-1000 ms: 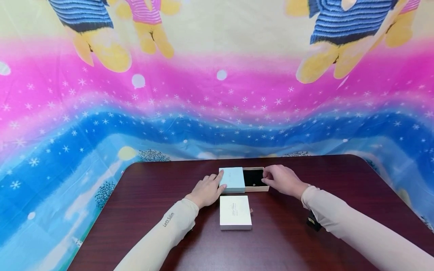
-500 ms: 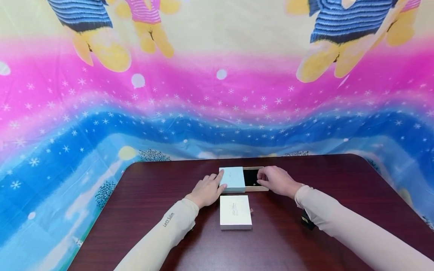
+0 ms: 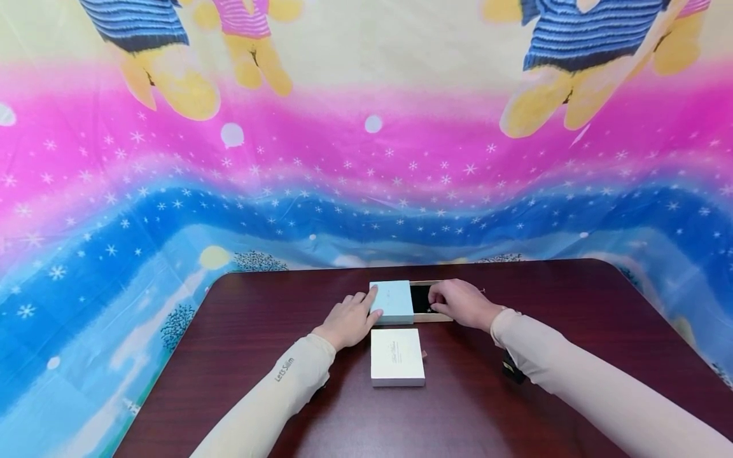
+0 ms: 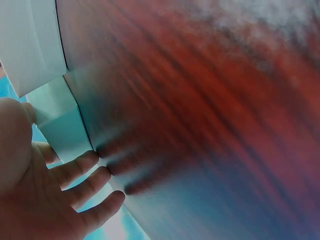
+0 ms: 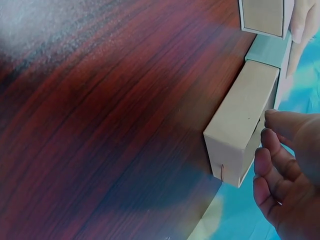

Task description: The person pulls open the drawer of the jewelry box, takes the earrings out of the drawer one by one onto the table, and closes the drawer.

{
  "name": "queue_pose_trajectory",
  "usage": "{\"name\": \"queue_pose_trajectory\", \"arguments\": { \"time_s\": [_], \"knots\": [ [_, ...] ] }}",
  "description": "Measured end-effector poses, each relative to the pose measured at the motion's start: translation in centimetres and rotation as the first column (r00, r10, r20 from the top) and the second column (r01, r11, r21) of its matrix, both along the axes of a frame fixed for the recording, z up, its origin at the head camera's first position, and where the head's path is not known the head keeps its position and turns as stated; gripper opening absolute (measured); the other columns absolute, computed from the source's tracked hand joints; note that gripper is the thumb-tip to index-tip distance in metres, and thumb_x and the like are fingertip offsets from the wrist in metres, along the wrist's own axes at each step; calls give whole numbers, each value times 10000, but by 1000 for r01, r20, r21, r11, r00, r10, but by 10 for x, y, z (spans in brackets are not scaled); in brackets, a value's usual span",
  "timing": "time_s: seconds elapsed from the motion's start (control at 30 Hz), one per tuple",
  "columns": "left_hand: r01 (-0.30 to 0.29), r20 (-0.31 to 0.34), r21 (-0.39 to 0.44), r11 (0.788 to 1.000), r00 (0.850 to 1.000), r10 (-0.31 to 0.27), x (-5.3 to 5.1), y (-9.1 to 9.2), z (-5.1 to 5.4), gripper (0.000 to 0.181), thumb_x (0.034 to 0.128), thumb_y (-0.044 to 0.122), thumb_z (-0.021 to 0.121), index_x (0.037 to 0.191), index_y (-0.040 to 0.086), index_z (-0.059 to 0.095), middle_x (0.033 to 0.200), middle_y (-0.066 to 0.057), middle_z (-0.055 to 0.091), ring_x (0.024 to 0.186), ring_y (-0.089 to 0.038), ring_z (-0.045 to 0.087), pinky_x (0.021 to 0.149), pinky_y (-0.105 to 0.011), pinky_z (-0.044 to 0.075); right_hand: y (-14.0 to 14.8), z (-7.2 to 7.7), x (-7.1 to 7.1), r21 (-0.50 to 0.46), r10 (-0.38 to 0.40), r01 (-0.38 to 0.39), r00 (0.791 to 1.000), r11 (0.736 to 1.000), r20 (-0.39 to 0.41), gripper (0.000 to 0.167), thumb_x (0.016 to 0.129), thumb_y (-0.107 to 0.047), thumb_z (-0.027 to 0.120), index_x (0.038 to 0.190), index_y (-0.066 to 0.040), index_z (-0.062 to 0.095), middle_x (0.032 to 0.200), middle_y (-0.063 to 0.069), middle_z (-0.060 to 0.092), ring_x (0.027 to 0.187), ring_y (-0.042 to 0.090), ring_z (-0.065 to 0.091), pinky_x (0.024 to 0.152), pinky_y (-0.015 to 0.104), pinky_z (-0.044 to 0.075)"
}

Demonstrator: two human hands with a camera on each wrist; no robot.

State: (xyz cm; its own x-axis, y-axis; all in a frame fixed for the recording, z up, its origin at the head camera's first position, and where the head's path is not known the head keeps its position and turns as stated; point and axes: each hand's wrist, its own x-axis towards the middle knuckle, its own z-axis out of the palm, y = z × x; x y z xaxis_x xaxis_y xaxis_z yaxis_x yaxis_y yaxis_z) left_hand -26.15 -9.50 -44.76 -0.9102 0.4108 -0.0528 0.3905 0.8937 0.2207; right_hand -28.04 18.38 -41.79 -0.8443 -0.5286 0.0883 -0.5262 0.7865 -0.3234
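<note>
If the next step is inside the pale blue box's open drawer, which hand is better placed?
Probably the right hand: it is at the open drawer, while the left hand touches the pale blue cover at the opposite end.

On the table (image 3: 572, 292), the near box (image 3: 397, 357) lies before the far box (image 3: 391, 302), whose drawer (image 3: 426, 318) juts right.
</note>
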Motion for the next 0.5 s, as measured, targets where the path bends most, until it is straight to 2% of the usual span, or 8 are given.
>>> {"name": "queue_pose_trajectory", "arguments": {
  "time_s": [0.5],
  "knots": [
    [-2,-1,-9,1000,1000,2,-2,0,-3,669,1086,514,322,1643,178,163,1586,-113,427,1414,-317,460,1075,-504,460,-3,2,-2,42,42,-42,999,998,7,108,897,-9,707,937,-95,757,856,-14,723,732,67,604,733,334,547]
  ]
}}
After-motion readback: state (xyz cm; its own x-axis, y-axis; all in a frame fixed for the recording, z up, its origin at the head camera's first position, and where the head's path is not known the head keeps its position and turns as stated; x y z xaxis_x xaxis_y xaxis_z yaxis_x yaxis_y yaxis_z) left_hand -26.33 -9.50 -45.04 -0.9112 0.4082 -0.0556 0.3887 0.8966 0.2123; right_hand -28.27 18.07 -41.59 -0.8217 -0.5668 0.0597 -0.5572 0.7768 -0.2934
